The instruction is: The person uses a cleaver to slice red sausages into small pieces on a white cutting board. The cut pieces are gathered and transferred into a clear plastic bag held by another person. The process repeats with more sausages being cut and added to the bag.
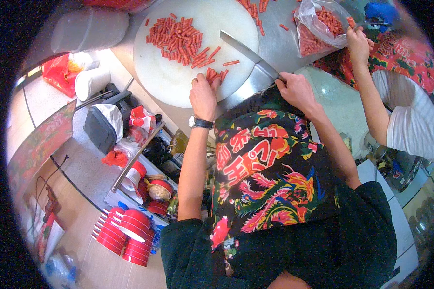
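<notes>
A round white cutting board (159, 81) lies before me with a heap of short red meat-like sticks (175, 38) on its far left part. My left hand (203, 97), with a wristwatch (200, 123) at the wrist, curls its fingers around a small bunch of red sticks (214, 76) near the board's front edge. In my right hand (297, 90) is the handle of a cleaver (251, 54). The broad blade slants over the board's right side, its tip pointing to the far left, apart from the bunch. A few loose sticks (231, 63) lie between heap and blade.
At right, another person's hand (358, 45) holds a red stick beside a clear plastic bag (307, 39) of red pieces. More sticks (255, 12) lie on the metal counter (275, 39). Stacked red bowls (112, 231) and a cluttered shelf (130, 180) stand at lower left.
</notes>
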Available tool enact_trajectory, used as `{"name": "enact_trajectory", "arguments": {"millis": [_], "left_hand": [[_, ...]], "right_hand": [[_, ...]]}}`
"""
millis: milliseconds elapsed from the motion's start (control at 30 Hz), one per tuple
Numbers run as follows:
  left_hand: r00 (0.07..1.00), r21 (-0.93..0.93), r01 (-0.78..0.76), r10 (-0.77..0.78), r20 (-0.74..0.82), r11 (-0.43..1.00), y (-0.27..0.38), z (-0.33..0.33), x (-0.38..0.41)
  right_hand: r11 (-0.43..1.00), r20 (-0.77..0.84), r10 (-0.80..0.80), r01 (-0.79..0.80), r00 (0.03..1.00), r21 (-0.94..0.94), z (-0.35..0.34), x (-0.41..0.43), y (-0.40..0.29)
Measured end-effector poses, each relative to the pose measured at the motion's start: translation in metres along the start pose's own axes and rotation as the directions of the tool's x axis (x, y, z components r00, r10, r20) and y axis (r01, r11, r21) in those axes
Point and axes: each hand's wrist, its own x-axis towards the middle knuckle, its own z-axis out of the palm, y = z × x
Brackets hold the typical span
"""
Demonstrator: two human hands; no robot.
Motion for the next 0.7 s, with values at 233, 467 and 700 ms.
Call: {"name": "enact_trajectory", "arguments": {"millis": [233,467,700], "left_hand": [[0.999,-0.178,-0.011,0.017,0.036,0.984,0.004,-0.022,-0.006],[0.994,-0.260,0.109,-0.107,0.020,0.960,-0.024,-0.027,0.001],[0.998,-0.025,-0.031,0.032,0.050,0.999,-0.012,-0.036,0.023]], "right_hand": [[1.000,-0.026,0.005,-0.005,1.000,0.009,-0.001,-0.001,-0.001],[1.000,-0.020,-0.001,0.001,1.000,0.026,0.001,0.001,0.003],[0.999,-0.022,-0.008,0.009,1.000,0.032,-0.003,0.000,0.000]]}}
